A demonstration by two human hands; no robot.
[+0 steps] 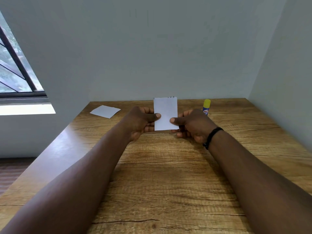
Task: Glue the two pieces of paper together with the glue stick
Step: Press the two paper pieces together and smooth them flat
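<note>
A small white piece of paper is held upright above the wooden table, in the middle of the view. My left hand pinches its left edge with thumb in front. My right hand pinches its right edge the same way. A little printed text shows at the paper's top edge. A second white piece of paper lies flat on the table at the far left. A glue stick with a yellow cap and blue body stands upright at the far right, just behind my right hand.
The table sits in a corner, with grey walls behind it and to its right. A window is on the left wall. The table's left edge drops to a dark floor. A black band circles my right wrist.
</note>
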